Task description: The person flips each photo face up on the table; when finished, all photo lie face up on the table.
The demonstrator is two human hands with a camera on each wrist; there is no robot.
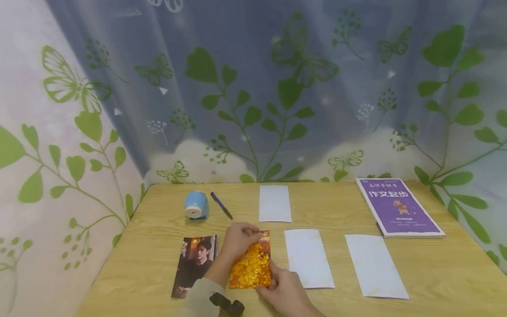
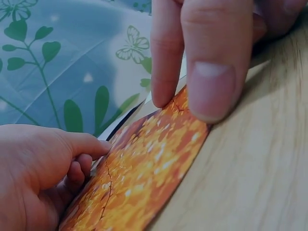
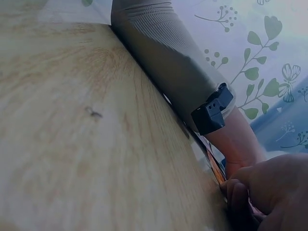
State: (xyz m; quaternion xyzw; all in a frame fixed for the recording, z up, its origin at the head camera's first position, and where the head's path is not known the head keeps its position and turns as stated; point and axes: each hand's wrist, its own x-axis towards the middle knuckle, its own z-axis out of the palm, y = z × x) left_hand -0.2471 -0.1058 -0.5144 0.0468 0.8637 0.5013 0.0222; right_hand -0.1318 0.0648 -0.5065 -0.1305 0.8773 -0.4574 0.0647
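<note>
An orange photo card (image 1: 250,267) showing golden leaves lies between both hands on the table. My left hand (image 1: 239,240) holds its upper end, with the thumb (image 2: 211,91) near one corner and another finger at the far edge. At the lower right corner my right hand (image 1: 287,288) grips the card between thumb and fingers. In the right wrist view only a thin strip of the card (image 3: 215,166) shows past the hand. Left of it, partly behind my left forearm, lies a photo card of a person in dark clothes (image 1: 194,264).
Three white cards lie face down or blank: one at the back (image 1: 275,203), one right of the hands (image 1: 310,259), one farther right (image 1: 376,266). A blue pencil sharpener (image 1: 196,204) and a pen (image 1: 222,205) stand back left; a purple book (image 1: 400,207) lies back right.
</note>
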